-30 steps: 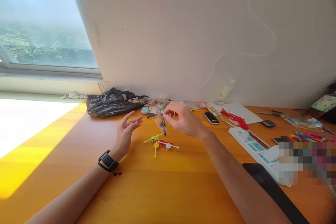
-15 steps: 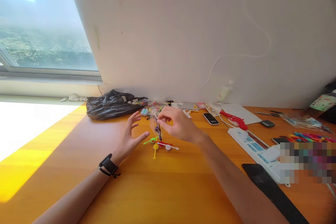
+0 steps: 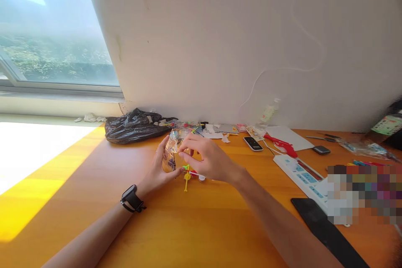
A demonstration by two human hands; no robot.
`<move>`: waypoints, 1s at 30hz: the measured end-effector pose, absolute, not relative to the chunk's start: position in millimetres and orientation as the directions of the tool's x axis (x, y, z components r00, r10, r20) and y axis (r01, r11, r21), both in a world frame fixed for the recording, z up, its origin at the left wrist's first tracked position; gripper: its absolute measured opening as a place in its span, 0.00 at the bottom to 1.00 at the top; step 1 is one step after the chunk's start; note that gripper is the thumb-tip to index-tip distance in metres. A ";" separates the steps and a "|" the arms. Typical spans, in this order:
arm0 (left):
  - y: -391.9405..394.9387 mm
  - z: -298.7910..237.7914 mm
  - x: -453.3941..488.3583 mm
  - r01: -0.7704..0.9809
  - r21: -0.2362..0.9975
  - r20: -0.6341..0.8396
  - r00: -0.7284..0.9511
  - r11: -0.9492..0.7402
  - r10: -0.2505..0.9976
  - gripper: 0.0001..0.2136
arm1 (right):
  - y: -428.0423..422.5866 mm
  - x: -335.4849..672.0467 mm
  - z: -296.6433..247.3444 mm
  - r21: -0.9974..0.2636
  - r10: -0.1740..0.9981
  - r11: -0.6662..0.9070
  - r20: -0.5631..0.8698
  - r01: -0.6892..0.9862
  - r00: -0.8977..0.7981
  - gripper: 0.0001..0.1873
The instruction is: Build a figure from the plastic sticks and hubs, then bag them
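Observation:
Both hands meet over the middle of the orange table (image 3: 194,226). My left hand (image 3: 161,168), with a black watch on its wrist, cups a small clear plastic bag (image 3: 172,150) that has dark and coloured little parts inside. My right hand (image 3: 205,159) grips the same bag from the right, fingers curled over its top. Just below the hands a small toy (image 3: 188,175) built of yellow, green, red and white sticks lies on the table, partly hidden by my right hand.
A crumpled black plastic bag (image 3: 133,124) lies by the wall at the left. Small packets, a remote (image 3: 253,143), a red tool (image 3: 281,142), a white power strip (image 3: 303,173) and coloured sticks (image 3: 366,163) fill the right side. A black flat object (image 3: 323,230) lies near the front right.
My right hand carried the clear bag leftward and down. My left hand, open before, closed in and now holds the bag too.

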State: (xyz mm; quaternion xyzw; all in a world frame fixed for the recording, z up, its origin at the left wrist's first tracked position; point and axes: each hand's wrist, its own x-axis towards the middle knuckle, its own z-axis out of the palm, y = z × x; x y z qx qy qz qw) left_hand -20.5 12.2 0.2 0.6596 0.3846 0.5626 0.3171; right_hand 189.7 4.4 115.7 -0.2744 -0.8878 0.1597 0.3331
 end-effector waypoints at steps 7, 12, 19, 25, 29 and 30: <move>20.3 -2.9 -28.3 0.103 0.889 0.442 0.058 -0.446 0.895 0.42 | 35.6 194.2 88.3 -0.388 0.634 0.734 0.686 0.558 -0.357 0.14; 29.6 -13.7 -33.2 0.103 0.905 0.415 0.006 -0.413 0.910 0.40 | 67.5 205.9 47.3 -0.544 0.857 0.494 0.177 0.678 -0.483 0.06; 29.6 -16.5 -31.3 0.044 0.931 0.364 -0.020 -0.363 0.931 0.41 | 86.3 205.8 -0.9 -0.630 0.846 0.368 -0.079 0.684 -0.528 0.09; 29.9 -16.0 -33.4 0.077 0.923 0.382 -0.060 -0.377 0.922 0.41 | 95.9 206.7 -5.5 -0.778 0.827 0.319 -0.051 0.541 -0.560 0.11; 31.5 -16.8 -35.9 0.144 0.908 0.409 -0.098 -0.393 0.907 0.42 | 100.4 210.0 -1.9 -0.883 0.846 0.246 -0.005 0.399 -0.533 0.16; 31.7 -16.9 -36.2 0.150 0.907 0.412 -0.106 -0.395 0.905 0.42 | 101.6 211.1 -0.7 -0.905 0.857 0.224 0.005 0.363 -0.515 0.18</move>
